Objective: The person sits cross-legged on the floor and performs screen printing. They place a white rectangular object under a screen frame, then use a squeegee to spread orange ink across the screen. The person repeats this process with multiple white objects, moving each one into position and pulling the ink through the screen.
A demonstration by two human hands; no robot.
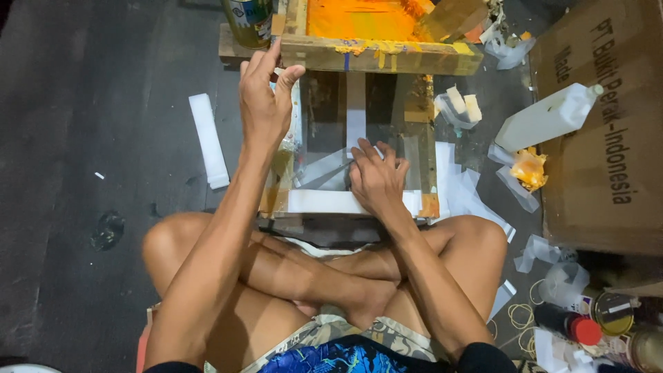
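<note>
- Dark grey floor [83, 138] fills the view, and I sit cross-legged on it with a wooden screen-printing frame [387, 55] raised in front of my knees.
- Below the frame lies a clear glass plate [324, 131] edged with tape, resting just past my shins.
- My left hand [266, 103] is up at the lower left corner of the frame, fingers curled and thumb raised, touching the frame's wooden bar; I cannot tell if it truly grips it.
- My right hand [376, 181] lies flat and spread on the plate below the frame, pressing on a white paper sheet [328, 202] at its near edge.
- Orange ink [359, 17] covers the mesh inside the frame.
- Left of the frame, a white strip [208, 139] lies apart on the floor.
- A tin can [248, 21] stands touching the frame's upper left corner.
- Right of the frame, a white plastic bottle [545, 117] lies tilted against a brown cardboard box [608, 131].
- An orange-stained rag [530, 168] sits just beneath that bottle.
- Well below and right of the frame, a red-capped bottle [570, 324] and small tins [615, 312] cluster by my right knee.
</note>
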